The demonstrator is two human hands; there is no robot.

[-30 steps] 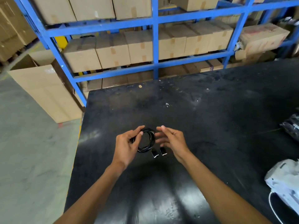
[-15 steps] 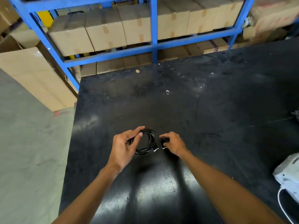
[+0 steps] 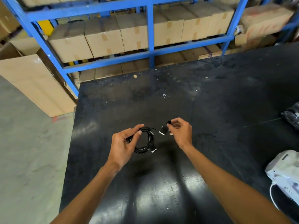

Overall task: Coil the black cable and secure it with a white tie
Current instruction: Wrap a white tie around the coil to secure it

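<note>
Cable: black, thin, light, springy; coiled, pinched at its rim by left hand. Right hand grips one plug. Best held across the bundled loops.

Glossy black cable above a scuffed, shiny black table; matt cardboard boxes behind.

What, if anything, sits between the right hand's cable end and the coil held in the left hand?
Nothing visible. The left hand pinches the black cable coil; the right hand holds one connector end just beside it, only bare black table between.
</note>
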